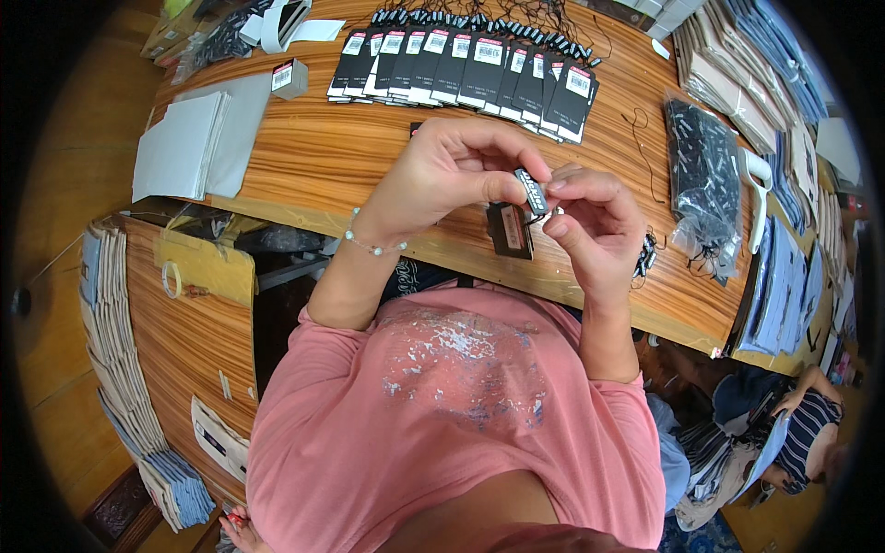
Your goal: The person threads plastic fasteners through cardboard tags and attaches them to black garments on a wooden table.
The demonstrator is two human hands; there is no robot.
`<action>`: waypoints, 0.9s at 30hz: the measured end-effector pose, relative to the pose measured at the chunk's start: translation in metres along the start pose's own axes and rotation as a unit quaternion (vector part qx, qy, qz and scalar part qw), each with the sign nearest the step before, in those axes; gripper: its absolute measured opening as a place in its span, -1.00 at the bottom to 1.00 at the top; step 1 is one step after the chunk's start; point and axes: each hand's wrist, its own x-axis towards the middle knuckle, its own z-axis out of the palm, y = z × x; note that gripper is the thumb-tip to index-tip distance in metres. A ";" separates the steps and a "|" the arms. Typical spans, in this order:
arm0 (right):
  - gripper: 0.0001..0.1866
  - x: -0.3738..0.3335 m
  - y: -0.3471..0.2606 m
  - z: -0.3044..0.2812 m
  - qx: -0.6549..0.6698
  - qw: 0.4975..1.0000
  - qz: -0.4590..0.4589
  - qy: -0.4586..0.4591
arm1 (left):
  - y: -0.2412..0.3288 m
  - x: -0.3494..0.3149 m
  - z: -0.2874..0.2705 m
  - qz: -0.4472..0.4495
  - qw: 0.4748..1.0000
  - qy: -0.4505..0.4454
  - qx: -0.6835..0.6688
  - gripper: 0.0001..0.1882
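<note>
Two-handed above a table point(323, 157), pinching a black clip point(532, 193) in left hand point(452, 166), curling right hand point(604, 219) alongside, with unclear hold.

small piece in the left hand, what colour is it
The small piece is near-black with white markings; the head view shows it best.

1. A small, dark, oblong tag seal point(531, 191) with white raised-looking markings is pinched in the left hand point(466, 166), tilted, its upper end leaning left.
2. A dark rectangular hang tag point(511, 241) with a paler panel sits just below, slightly tilted; whether it touches wood is unclear.
</note>
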 end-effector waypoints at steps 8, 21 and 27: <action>-0.79 -0.001 0.008 -0.003 -0.084 0.995 -0.057 0.008 | 0.004 0.003 0.000 -0.008 0.999 -0.010 0.046 -0.83; -0.75 0.014 0.007 -0.015 -0.009 0.984 0.176 -0.029 | 0.013 0.018 -0.010 0.103 0.928 0.006 0.359 -0.74; -0.89 0.013 0.020 -0.023 0.129 0.973 0.170 0.085 | -0.018 0.005 0.002 0.085 0.939 0.131 0.306 -0.50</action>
